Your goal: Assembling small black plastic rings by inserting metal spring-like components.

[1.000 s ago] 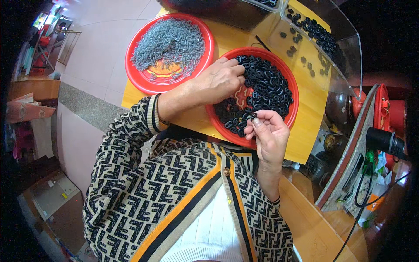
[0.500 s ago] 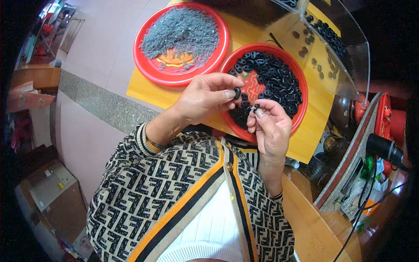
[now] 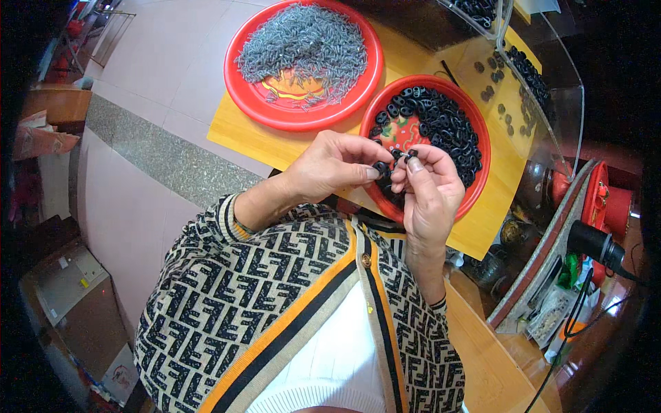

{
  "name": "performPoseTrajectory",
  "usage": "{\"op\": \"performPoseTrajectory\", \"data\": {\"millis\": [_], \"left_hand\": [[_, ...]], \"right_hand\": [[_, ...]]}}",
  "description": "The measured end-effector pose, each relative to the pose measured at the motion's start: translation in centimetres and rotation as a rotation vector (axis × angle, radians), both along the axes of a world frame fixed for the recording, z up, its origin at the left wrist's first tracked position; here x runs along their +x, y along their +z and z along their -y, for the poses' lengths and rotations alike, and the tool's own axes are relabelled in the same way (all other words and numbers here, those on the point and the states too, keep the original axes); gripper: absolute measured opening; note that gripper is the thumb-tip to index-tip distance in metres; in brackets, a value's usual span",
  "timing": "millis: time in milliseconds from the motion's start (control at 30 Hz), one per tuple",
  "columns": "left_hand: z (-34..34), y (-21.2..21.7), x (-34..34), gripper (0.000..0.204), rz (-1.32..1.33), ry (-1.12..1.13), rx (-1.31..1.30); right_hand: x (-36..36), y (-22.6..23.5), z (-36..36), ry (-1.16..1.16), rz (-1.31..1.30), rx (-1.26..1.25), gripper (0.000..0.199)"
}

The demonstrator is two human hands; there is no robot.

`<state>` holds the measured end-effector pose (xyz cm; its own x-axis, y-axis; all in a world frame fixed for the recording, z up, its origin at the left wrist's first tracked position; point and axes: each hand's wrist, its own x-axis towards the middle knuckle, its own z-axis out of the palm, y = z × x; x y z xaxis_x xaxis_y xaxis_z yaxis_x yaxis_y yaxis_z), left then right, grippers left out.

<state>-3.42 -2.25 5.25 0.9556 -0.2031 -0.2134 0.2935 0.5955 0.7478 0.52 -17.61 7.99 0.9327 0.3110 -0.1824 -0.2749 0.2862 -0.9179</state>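
**Two hands pinching small black rings over a red tray**

Seen from above, a person in a patterned black-and-cream cardigan (image 3: 275, 296) with orange trim works at a yellow table (image 3: 241, 134). Far left, pale floor tiles (image 3: 158, 62) and a speckled grey strip run past the table's edge.

On the table's left part sits a round red tray (image 3: 244, 96) heaped with a tangle of small grey metal pieces (image 3: 303, 41). Just to its right, touching or nearly touching it, lies a second red tray (image 3: 482, 148) filled with small black rings (image 3: 441, 117).

The left hand (image 3: 330, 165) comes in from the lower left, its fingers curled narrowly, thumb and forefinger pinched on one black ring (image 3: 380, 167). The right hand (image 3: 430, 189) rises from below, just beside the left, with fingertips drawn together around another small black piece (image 3: 411, 154). Both hands hover over the near rim of the tray of rings, fingertips almost meeting.

Further right, a clear plastic guard (image 3: 544, 103) curves over loose black rings scattered on the yellow surface. Beyond it stands a red machine (image 3: 606, 199), with a black cable (image 3: 585, 310) trailing down at the lower right.
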Motion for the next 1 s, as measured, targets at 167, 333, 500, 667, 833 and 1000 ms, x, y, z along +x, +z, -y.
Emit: {"op": "performPoseTrajectory", "data": {"millis": [167,333,500,667,833,1000], "left_hand": [[0.3,-0.3,0.1,0.021,0.116,0.053,0.085],[-0.1,0.0,0.1,0.018,0.105,0.046,0.256],[0.1,0.4,0.1,0.016,0.068,0.128,0.116],[0.6,0.6,0.3,0.016,0.012,0.18,-0.058],[0.6,0.3,0.2,0.017,0.02,0.183,-0.02],[0.0,0.2,0.0,0.02,0.024,0.128,-0.062]], "right_hand": [[-0.4,-0.4,-0.8,-0.058,0.175,-0.093,0.014],[-0.9,-0.5,-0.7,-0.047,0.227,-0.09,0.015],[-1.2,-0.5,-0.8,-0.056,0.237,-0.057,0.016],[-1.5,-0.7,-1.1,-0.059,0.164,-0.022,0.014],[-1.4,-0.6,-1.0,-0.053,0.073,-0.001,0.014],[-1.2,-0.4,-0.6,-0.045,0.044,-0.011,0.014]]}}
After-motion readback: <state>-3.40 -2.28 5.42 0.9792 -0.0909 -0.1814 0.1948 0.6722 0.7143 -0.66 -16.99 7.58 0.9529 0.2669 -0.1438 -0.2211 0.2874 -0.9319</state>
